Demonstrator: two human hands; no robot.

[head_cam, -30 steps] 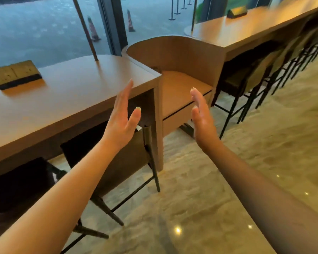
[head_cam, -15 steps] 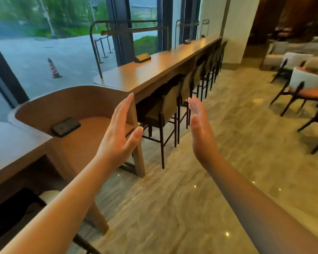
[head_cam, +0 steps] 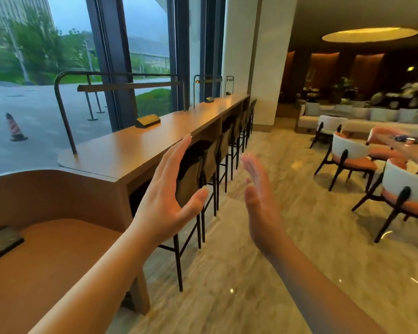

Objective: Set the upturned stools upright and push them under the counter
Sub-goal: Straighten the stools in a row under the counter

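**Empty hands, stools already lined up under the surface**

My left fingers point(head_cam: 179, 150) are stretched flat and together, thumb splayed, palm turned inward, and they hold nothing. My right fingers point(head_cam: 251, 165) are the same: straight, slightly blurred, gripping nothing. The two palms face each other with bare floor showing between them, so I judge my left hand point(head_cam: 169, 201) and right hand point(head_cam: 261, 213) are raised ready to take a stool by both sides, not working on one.

Just beyond my left hand, at about 12 o'clock, stands the nearest stool point(head_cam: 191, 179), upright on its thin black legs with its brown back toward me, tucked against the long wooden surface point(head_cam: 135, 150). Behind it the row of stools point(head_cam: 237, 131) runs away toward 1 o'clock, all upright and close in under the edge. I see no upturned stool from here, so this stretch looks finished to me.

At 9 o'clock a curved wooden booth point(head_cam: 58, 189) ends the surface, its wall close to my left forearm. A small dark box point(head_cam: 147, 121) sits on top at 11 o'clock. The marble floor point(head_cam: 263, 273) is wide open from 1 to 5 o'clock; the armchairs point(head_cam: 352, 155) at 2 o'clock stand well apart from the stools, leaving a broad aisle to walk along.
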